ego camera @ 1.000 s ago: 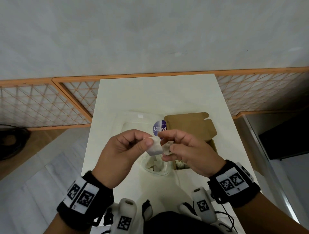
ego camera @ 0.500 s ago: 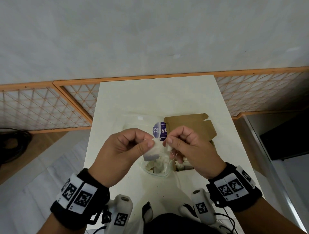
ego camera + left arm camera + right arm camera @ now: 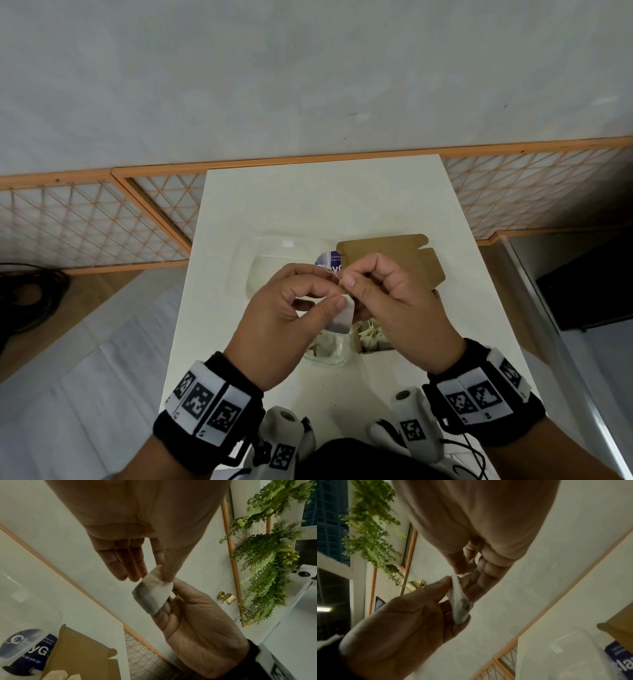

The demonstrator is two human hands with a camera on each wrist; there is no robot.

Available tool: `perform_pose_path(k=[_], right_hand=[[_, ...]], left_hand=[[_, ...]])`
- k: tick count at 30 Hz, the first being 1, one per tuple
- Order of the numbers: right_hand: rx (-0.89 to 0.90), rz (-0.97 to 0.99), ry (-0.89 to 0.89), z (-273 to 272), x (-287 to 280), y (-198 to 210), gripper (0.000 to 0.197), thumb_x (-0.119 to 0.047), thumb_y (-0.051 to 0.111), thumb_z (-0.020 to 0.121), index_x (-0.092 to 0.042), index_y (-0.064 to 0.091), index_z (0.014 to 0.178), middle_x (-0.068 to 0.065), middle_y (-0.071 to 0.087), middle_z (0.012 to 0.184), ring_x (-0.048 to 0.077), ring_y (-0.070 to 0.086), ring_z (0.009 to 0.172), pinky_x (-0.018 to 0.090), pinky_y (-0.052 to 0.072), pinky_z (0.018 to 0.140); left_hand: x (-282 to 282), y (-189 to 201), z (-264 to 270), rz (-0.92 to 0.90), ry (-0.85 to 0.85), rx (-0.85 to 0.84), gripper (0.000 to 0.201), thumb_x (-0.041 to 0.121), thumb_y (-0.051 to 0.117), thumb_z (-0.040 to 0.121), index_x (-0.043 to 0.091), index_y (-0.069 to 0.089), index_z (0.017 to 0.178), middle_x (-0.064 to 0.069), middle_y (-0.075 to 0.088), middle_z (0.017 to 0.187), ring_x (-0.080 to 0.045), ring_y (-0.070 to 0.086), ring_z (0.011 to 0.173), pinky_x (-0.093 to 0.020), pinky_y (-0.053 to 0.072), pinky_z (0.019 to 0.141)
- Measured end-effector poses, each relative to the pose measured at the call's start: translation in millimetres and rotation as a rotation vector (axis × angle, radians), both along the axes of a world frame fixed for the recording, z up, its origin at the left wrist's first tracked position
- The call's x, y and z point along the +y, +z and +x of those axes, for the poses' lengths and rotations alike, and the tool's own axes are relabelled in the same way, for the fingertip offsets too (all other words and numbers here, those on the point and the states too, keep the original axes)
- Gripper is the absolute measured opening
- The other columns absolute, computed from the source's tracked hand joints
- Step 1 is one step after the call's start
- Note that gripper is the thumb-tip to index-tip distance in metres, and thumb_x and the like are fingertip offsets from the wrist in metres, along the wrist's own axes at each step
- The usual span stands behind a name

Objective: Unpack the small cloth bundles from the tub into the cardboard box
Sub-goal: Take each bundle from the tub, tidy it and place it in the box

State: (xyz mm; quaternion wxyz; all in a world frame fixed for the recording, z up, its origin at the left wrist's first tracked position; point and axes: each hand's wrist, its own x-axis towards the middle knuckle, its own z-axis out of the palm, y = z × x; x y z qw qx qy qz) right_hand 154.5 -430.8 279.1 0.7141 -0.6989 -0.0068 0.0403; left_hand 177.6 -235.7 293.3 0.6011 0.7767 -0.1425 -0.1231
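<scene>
While above the tub (image 3: pixel 329 349), bundle (image 3: pixel 342 317) pinched between left hand (image 3: pixel 284 329) fingers, right hand (image 3: pixel 390 305) fingers pinching its top

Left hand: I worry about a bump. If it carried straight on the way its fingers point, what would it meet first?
Probably the right hand. The left hand points across at it, with only the small pouch between them, which both already pinch. Beyond lies the box flap, though depth there is unclear.
</scene>
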Motion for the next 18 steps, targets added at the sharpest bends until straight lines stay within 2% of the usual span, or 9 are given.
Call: perform_pose_path(k=[2,3,5,7,9,11,13,16,18], right_hand=[[-0.053,-0.103,0.028,-1.6,1.2,-1.3,0.012,-0.018,0.057,0.107,-0.011,0.065,0.102,0.006,0.072,0.11,0.023,0.073,0.102,0.05,0.063,0.082],[-0.072,-0.149,0.045,-2.5,1.9,-1.5,0.013,-0.019,0.056,0.108,-0.012,0.065,0.103,0.001,0.072,0.116,0.02,0.07,0.114,0.051,0.06,0.091],[-0.102,-0.211,0.071,-3.9,2.9,-0.3,0.013,-0.016,0.053,0.109,-0.011,0.064,0.104,-0.002,0.071,0.12,0.012,0.062,0.129,0.045,0.055,0.104],[-0.129,-0.244,0.081,-4.0,4.2,2.7,0.013,-0.016,0.051,0.109,-0.011,0.062,0.105,-0.003,0.072,0.119,0.009,0.06,0.131,0.039,0.052,0.106],[-0.145,-0.245,0.069,-3.5,5.3,4.9,0.016,-0.021,0.048,0.111,-0.012,0.061,0.11,-0.003,0.071,0.112,0.011,0.067,0.116,0.039,0.056,0.097],[-0.118,-0.224,0.058,-3.2,6.3,7.7,0.021,-0.028,0.044,0.112,-0.016,0.059,0.12,0.004,0.068,0.102,0.019,0.072,0.089,0.049,0.06,0.082],[-0.067,-0.219,0.075,-4.3,5.6,8.2,0.023,-0.029,0.041,0.113,-0.019,0.056,0.127,0.007,0.069,0.099,0.023,0.075,0.075,0.054,0.06,0.077],[-0.079,-0.304,0.069,-4.9,2.7,3.2,0.019,-0.025,0.043,0.112,-0.022,0.06,0.121,0.0,0.066,0.084,0.018,0.067,0.066,0.051,0.058,0.07],[-0.084,-0.352,0.049,-4.6,0.8,-0.4,0.017,-0.025,0.048,0.111,-0.022,0.064,0.115,-0.002,0.061,0.077,0.018,0.057,0.065,0.042,0.054,0.063]], left_hand=[[-1.5,-3.7,-0.1,0.022,0.021,-0.029,0.01,0.021,0.077,0.092,0.03,0.081,0.09,0.01,0.072,0.106,-0.013,0.069,0.11,-0.034,0.059,0.09],[-1.9,-5.7,-0.8,0.016,0.026,-0.039,0.009,0.02,0.076,0.093,0.027,0.081,0.09,0.006,0.075,0.102,-0.017,0.072,0.103,-0.04,0.06,0.089],[-2.8,-7.9,-2.0,-0.012,0.042,-0.031,0.01,0.014,0.074,0.095,0.021,0.079,0.09,0.001,0.078,0.092,-0.019,0.075,0.09,-0.044,0.061,0.087],[-3.3,-7.9,-2.2,-0.049,0.045,-0.009,0.01,0.01,0.073,0.095,0.017,0.079,0.091,-0.001,0.079,0.09,-0.02,0.076,0.086,-0.043,0.061,0.085],[-2.5,-8.0,-1.0,-0.113,0.071,0.017,0.009,0.008,0.073,0.094,0.012,0.08,0.092,-0.004,0.08,0.091,-0.023,0.076,0.087,-0.038,0.06,0.085],[0.1,-6.8,2.1,-0.209,0.125,0.084,0.006,0.009,0.074,0.091,0.007,0.08,0.092,-0.008,0.081,0.093,-0.024,0.076,0.09,-0.032,0.059,0.086],[4.2,-5.9,6.0,-0.332,0.157,0.187,0.011,0.015,0.077,0.088,0.005,0.079,0.091,-0.015,0.08,0.096,-0.027,0.076,0.094,-0.033,0.059,0.09],[13.7,-9.1,11.0,-0.518,0.155,0.332,0.026,0.028,0.087,0.079,0.006,0.078,0.09,-0.02,0.077,0.1,-0.033,0.074,0.096,-0.037,0.06,0.091],[18.8,-10.2,12.6,-0.571,0.154,0.371,0.035,0.031,0.09,0.074,0.004,0.077,0.092,-0.022,0.075,0.1,-0.037,0.073,0.096,-0.036,0.06,0.088]])
